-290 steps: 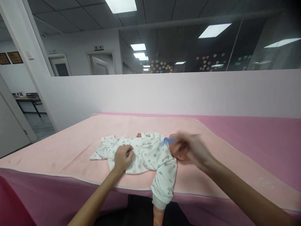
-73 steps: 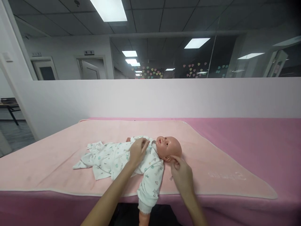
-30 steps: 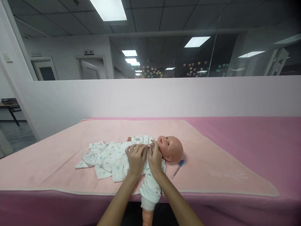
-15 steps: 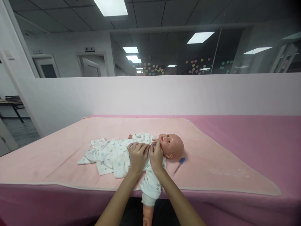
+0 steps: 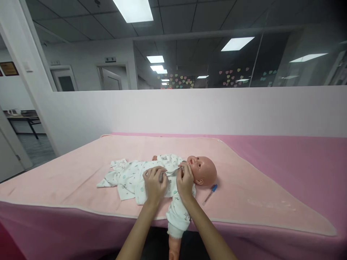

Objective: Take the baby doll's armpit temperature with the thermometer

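A baby doll [image 5: 204, 169] lies on its back with its head to the right, dressed in a white printed baby gown [image 5: 132, 180]. My left hand [image 5: 155, 183] rests on the chest of the gown, fingers curled and closed on its cloth. Up at the neckline, just below the doll's chin, my right hand [image 5: 185, 182] pinches the gown's edge. Cloth stretches between both hands; the fingertips are partly hidden. One sleeved doll arm [image 5: 175, 245] hangs over the near edge of the table between my forearms.
Beneath the doll spreads a peach blanket [image 5: 257, 191] over a pink cover [image 5: 306, 162]. A blue-capped thin stick, perhaps a thermometer [image 5: 214, 188], lies beside the doll's head. Behind the table stands a white half wall [image 5: 203, 110] with glass above.
My left hand has moved left, away from my right hand, and a stretch of gown now shows between them. My right hand stays at the neckline. The view has shifted slightly left.
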Action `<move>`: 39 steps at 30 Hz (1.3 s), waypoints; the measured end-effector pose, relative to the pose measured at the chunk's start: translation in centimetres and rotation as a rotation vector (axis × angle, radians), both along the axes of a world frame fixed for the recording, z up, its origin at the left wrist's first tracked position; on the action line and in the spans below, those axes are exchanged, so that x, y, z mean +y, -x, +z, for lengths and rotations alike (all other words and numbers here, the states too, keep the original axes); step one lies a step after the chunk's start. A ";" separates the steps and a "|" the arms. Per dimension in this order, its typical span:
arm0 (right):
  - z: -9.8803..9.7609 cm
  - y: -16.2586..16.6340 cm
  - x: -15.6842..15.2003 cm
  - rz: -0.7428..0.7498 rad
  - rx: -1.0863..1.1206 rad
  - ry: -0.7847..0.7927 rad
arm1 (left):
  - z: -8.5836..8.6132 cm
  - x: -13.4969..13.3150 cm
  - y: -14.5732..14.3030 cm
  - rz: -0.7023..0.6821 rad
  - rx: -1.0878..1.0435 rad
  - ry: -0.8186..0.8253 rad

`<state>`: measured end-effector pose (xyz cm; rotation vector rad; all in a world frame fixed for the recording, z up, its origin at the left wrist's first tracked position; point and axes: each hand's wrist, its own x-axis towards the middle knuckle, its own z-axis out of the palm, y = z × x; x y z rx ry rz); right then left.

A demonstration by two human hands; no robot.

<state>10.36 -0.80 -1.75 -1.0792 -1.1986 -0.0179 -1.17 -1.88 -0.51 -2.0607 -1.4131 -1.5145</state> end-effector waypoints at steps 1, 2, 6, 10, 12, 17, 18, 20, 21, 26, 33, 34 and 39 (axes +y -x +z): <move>0.0 0.1 -0.2 -0.002 -0.033 -0.025 | 0.0 -0.1 0.0 -0.010 -0.002 0.010; 0.0 0.1 -0.3 0.010 -0.086 -0.045 | 0.0 -0.2 0.0 -0.018 -0.007 0.019; 0.1 0.5 -1.1 0.176 -0.407 -0.034 | 0.0 -0.2 0.1 -0.046 -0.010 0.050; 0.2 0.8 -1.2 0.170 -0.513 0.048 | 0.0 -0.2 0.3 -0.062 -0.013 0.069; 0.2 0.8 -1.0 0.135 -0.513 0.061 | 0.0 -0.3 0.3 -0.061 -0.027 0.068; -0.1 0.8 -0.5 0.135 -0.498 0.109 | -0.1 -0.3 0.1 -0.053 -0.096 0.027; -0.2 0.8 -0.4 0.136 -0.498 0.116 | -0.2 -0.2 0.1 -0.049 -0.110 0.017; -0.4 0.8 -0.3 0.131 -0.498 0.124 | -0.3 -0.1 0.1 -0.043 -0.120 0.002; -0.5 0.8 -0.2 0.125 -0.497 0.128 | -0.3 -0.1 0.1 -0.040 -0.115 -0.004; -0.7 0.8 -0.1 0.103 -0.497 0.148 | -0.4 -0.2 0.0 -0.005 -0.061 -0.014; -0.8 1.0 0.0 0.057 -0.491 0.188 | -0.4 -0.2 -0.2 0.001 0.054 -0.038; -0.8 1.0 0.0 0.053 -0.479 0.190 | -0.5 -0.1 -0.2 0.006 0.077 -0.049; -0.7 0.9 0.2 0.095 -0.365 0.212 | -0.9 0.2 -0.1 0.003 0.155 -0.075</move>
